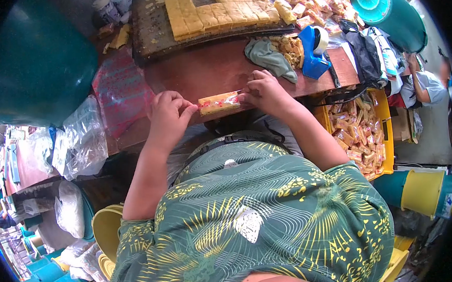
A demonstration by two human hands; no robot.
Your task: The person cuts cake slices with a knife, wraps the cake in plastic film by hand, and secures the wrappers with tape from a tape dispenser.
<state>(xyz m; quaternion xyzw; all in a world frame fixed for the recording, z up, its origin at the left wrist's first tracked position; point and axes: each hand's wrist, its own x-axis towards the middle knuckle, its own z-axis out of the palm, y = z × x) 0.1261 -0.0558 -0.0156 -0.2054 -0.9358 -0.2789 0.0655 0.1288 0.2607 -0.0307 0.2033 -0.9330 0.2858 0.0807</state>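
Note:
A yellow cake bar in clear plastic with red print, the wrapped cake bar point(218, 103), lies level between my hands at the table's near edge. My left hand point(170, 109) pinches its left end between thumb and fingertips. At the other end, my right hand point(267, 93) has its fingers closed on the wrapper. Beyond them on the table is a dark baking tray point(149, 27) bearing a cut sheet of yellow cake point(197, 16). A blue tape dispenser point(314, 53) stands right of my right hand, beside a grey-green cloth point(270, 59).
Wrapped bars point(313, 4) are heaped at the back right. A yellow crate point(386, 131) full of wrapped bars sits low on my right. Large green drums point(34, 59) stand at the left, near plastic bags point(83, 139). Another person point(422, 85) is at the far right.

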